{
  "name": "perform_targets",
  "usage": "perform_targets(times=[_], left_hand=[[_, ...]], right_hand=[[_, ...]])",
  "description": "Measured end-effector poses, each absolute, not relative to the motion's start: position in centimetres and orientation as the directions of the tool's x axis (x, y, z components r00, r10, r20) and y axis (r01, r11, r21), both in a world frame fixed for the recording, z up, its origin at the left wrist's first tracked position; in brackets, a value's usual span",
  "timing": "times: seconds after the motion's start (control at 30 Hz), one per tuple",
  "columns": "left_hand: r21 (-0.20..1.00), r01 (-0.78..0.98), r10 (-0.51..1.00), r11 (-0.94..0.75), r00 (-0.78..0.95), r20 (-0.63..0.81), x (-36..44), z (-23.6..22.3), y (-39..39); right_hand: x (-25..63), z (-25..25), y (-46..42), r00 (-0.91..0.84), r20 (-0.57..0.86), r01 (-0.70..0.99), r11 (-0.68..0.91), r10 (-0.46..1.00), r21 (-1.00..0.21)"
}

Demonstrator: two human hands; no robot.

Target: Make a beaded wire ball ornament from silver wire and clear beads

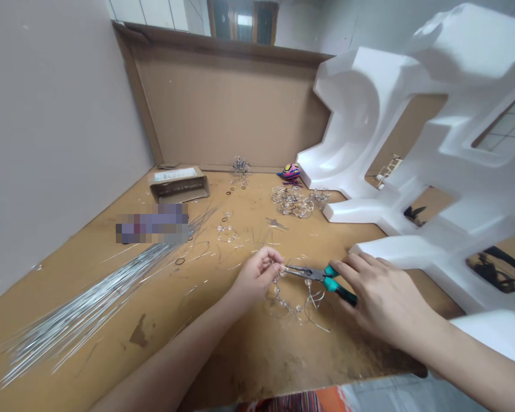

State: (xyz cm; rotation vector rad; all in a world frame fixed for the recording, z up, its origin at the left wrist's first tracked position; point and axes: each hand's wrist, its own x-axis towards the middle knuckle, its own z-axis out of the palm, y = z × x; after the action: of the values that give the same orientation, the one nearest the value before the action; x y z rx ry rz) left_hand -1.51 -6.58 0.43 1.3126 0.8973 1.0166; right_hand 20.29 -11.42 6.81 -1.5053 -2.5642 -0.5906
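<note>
Fanning across the tabletop (pixel 283 357) on my left, a bundle of thin, straight, silvery metal wires (pixel 98 300) looks unworked, and a few clear round beads (pixel 220 228) lie near its far end. My left hand (pixel 260 272) pinches one end of a curved strand of clear beads on silvery wire (pixel 298 308), between my hands; I judge it part-made, since loose wire ends stick out. Farther back, a heap of beaded silvery wire (pixel 294 201) seems already shaped. My right hand (pixel 377 292) grips long-nosed pliers with teal-and-black handles (pixel 320 276), tips at my left fingertips.
</note>
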Motion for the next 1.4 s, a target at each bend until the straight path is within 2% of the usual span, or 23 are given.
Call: perform_targets(times=[0.27, 0.47, 0.8, 1.03, 1.2, 1.4], left_hand=[[0.993, -0.059, 0.943, -0.098, 0.312, 0.111, -1.48, 0.20, -6.80], [0.991, -0.135, 0.954, -0.026, 0.294, 0.065, -1.48, 0.53, -6.70], [0.986, -0.153, 0.960, -0.063, 0.262, 0.102, -1.40, 0.62, -6.80], [0.988, -0.128, 0.956, -0.088, 0.268, 0.120, -1.54, 0.71, -6.97], [0.981, -0.178, 0.957, -0.077, 0.263, 0.123, -1.55, 0.86, -7.05], [0.979, -0.198, 0.967, -0.054, 0.234, 0.101, -1.46, 0.85, -6.97]], right_hand=[[20.29, 7.03, -11.82, -0.496, 0.280, 0.859, 0.417, 0.822, 0.296], [20.09, 6.99, -11.84, -0.553, 0.335, 0.819, 0.425, 0.763, 0.385], [20.16, 6.76, -12.39, -0.542, 0.328, 0.816, 0.391, 0.774, 0.426], [20.12, 7.30, -12.36, -0.487, 0.299, 0.852, 0.371, 0.821, 0.371], [20.40, 7.29, -12.42, -0.438, 0.277, 0.884, 0.354, 0.855, 0.305], [20.23, 7.51, -12.49, -0.488, 0.299, 0.855, 0.381, 0.820, 0.353]])
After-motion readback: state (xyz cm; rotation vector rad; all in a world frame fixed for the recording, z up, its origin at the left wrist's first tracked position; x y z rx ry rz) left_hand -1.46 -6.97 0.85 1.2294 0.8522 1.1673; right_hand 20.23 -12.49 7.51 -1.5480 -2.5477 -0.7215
